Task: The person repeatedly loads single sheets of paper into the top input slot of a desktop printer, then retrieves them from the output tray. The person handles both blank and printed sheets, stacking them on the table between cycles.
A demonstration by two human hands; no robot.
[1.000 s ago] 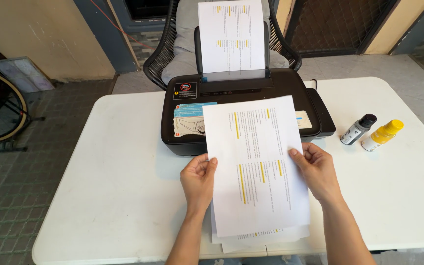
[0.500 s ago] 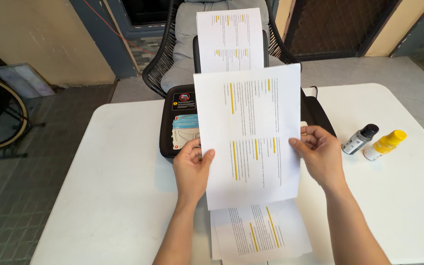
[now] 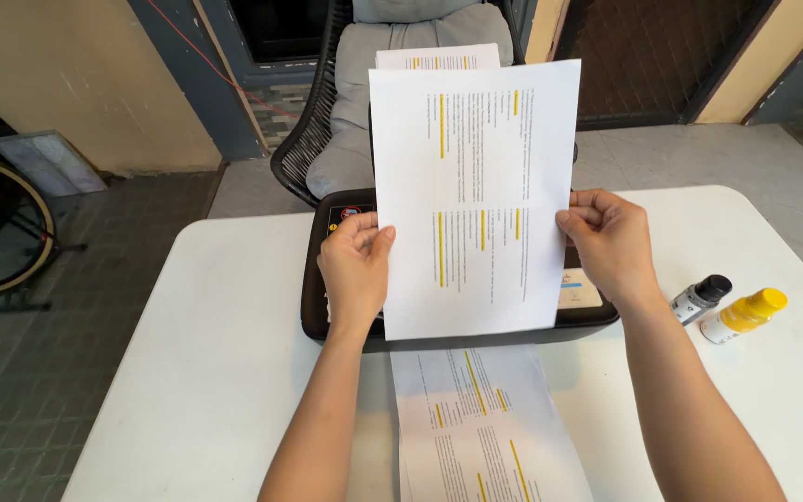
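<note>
I hold a printed white sheet (image 3: 476, 195) with yellow highlighted lines upright in front of me, above the black printer (image 3: 318, 288). My left hand (image 3: 355, 270) grips its left edge and my right hand (image 3: 611, 242) grips its right edge. The sheet hides most of the printer and the paper standing in its rear feed (image 3: 437, 58). Below it, other printed sheets (image 3: 485, 423) lie flat on the white table (image 3: 216, 372) in front of the printer.
Two small ink bottles lie on the table at the right, one with a black cap (image 3: 701, 297) and one yellow (image 3: 745, 314). A dark wicker chair with a grey cushion (image 3: 346, 121) stands behind the table. A bicycle wheel (image 3: 2, 232) is at far left.
Both hands have lifted the top sheet off the stack and raised it up and away, over the printer. The sheets underneath are now uncovered on the table.
</note>
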